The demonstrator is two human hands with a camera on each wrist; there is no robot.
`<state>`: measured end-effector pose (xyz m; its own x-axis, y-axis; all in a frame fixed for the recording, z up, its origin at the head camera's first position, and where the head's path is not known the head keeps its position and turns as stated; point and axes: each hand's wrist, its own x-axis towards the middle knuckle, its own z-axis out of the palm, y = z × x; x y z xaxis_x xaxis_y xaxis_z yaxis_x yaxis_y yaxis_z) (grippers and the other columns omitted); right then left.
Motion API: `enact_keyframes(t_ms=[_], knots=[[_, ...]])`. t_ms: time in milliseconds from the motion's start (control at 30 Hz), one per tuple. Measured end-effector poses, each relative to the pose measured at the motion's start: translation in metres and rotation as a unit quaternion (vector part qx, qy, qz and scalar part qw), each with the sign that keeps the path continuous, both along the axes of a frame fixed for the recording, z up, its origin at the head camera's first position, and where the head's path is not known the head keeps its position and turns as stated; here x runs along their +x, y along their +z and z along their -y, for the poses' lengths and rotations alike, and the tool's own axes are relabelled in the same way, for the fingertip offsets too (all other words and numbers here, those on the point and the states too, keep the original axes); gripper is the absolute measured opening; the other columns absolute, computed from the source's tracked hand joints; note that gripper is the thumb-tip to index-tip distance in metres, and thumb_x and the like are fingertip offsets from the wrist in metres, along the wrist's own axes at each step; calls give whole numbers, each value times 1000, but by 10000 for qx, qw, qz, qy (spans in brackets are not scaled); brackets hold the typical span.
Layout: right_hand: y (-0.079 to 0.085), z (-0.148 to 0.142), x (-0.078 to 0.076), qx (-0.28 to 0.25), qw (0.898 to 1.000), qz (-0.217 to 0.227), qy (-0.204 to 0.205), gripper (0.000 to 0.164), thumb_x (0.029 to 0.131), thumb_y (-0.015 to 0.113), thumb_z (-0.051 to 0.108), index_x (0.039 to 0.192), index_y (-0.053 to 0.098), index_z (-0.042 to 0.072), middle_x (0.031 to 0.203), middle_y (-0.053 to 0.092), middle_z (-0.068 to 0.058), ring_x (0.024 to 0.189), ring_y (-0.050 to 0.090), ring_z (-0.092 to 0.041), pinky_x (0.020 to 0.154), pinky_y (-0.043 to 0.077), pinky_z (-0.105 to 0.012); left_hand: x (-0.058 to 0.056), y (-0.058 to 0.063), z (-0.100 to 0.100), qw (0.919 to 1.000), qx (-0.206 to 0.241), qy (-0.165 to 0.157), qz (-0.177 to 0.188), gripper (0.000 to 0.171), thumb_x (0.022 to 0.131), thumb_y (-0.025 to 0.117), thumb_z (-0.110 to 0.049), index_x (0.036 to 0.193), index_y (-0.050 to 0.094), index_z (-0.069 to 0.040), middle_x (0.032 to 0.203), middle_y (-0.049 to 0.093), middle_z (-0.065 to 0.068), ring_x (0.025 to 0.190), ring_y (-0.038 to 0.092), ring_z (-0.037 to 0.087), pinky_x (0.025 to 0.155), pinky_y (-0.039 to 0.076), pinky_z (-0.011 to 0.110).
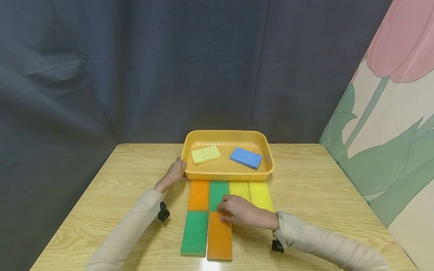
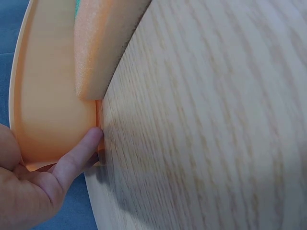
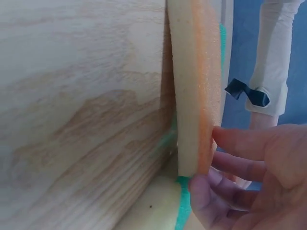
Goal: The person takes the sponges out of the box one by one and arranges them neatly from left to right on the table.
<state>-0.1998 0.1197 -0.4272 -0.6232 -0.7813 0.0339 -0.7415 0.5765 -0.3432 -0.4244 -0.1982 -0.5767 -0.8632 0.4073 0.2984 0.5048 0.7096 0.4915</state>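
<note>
My left hand (image 1: 175,170) holds the front left corner of a yellow tray (image 1: 223,176), one finger (image 2: 76,158) lying straight along its lower wall. Inside the tray lie a pale yellow sponge (image 1: 205,154) and a blue sponge (image 1: 246,158). Sponges lie flat in two rows before it. Fingertips of my right hand (image 1: 245,213) touch the top of the near orange sponge (image 1: 219,241) at its far end, beside the far green sponge (image 1: 218,194). To its left is a near green sponge (image 1: 194,233).
The far row also has an orange sponge (image 1: 198,195) and two yellow sponges (image 1: 260,194), partly behind my right hand. A wooden table (image 1: 315,188) carries everything. Dark curtains (image 1: 203,67) hang behind and to the left; a flower-painted wall (image 1: 390,124) stands on the right.
</note>
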Motion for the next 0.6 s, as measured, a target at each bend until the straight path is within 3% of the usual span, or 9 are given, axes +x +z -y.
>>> enact_keyframes(t_ms=[67, 133, 167, 233, 300, 400, 433, 533, 600], knots=[[-2, 1, 0, 30, 10000, 21, -44, 19, 90, 74, 17, 104, 72, 5, 95, 62, -3, 81, 55, -10, 71, 52, -22, -30, -37, 11, 9986, -374, -20, -383, 71, 61, 91, -41, 97, 40, -7, 92, 42, 6, 71, 48, 18, 57, 51, 30], [-3, 1, 0, 61, 10000, 22, -59, 18, 90, 74, 17, 104, 72, 5, 96, 63, -3, 82, 56, -10, 72, 52, -22, -42, -50, 15, 9977, -563, -38, -363, 70, 59, 96, -30, 98, 42, -5, 95, 44, 11, 71, 50, 22, 57, 53, 34], [-3, 1, 0, 65, 10000, 24, -59, 18, 90, 74, 17, 103, 72, 5, 96, 63, -3, 82, 56, -10, 72, 52, -22, -45, -56, 18, 9953, -634, -148, -719, 71, 57, 96, -32, 94, 41, -7, 93, 41, 9, 68, 48, 20, 54, 50, 32], [-3, 2, 1, 73, 9999, 42, -55, 17, 90, 74, 17, 103, 72, 5, 96, 62, -3, 82, 56, -10, 72, 52, -22, -14, -19, 7, 9971, -543, -172, -510, 66, 63, 94, -29, 96, 42, -4, 94, 43, 13, 70, 49, 23, 57, 52, 34], [-3, 3, 2, 69, 10000, 28, -58, 17, 90, 74, 16, 103, 71, 5, 94, 60, -2, 79, 54, -9, 69, 51, -21, 2, 0, 3, 9992, -168, -227, -288, 63, 71, 90, -30, 100, 41, -2, 94, 43, 13, 71, 49, 23, 58, 52, 32], [-4, 4, 3, 97, 9999, -55, -62, 16, 90, 74, 16, 102, 70, 5, 90, 57, -1, 74, 49, -8, 64, 48, -19, 45, 56, -17, 9971, 406, 182, 616, 51, 85, 80, -19, 105, 39, 3, 92, 46, 14, 75, 53, 27, 66, 56, 36], [-5, 4, 3, 105, 9999, -100, -61, 16, 90, 74, 16, 102, 69, 5, 89, 56, -1, 73, 47, -7, 63, 46, -18, 49, 63, -20, 9948, 563, 271, 810, 47, 88, 78, -18, 105, 39, 4, 90, 47, 14, 76, 54, 28, 66, 57, 37], [-7, 5, 2, 90, 9997, -230, -28, 14, 90, 75, 15, 100, 68, 7, 87, 55, 1, 71, 45, -7, 60, 44, -17, 86, 111, -40, 9867, 589, 705, 1339, 34, 91, 69, -1, 104, 38, 9, 89, 47, 18, 82, 55, 34, 76, 58, 45], [-8, 6, 2, 62, 9995, -299, -8, 13, 90, 75, 15, 99, 68, 9, 86, 54, 2, 70, 44, -6, 60, 43, -16, 96, 123, -44, 9867, 594, 717, 1334, 32, 91, 67, 3, 103, 38, 10, 89, 46, 18, 84, 55, 35, 77, 57, 45]])
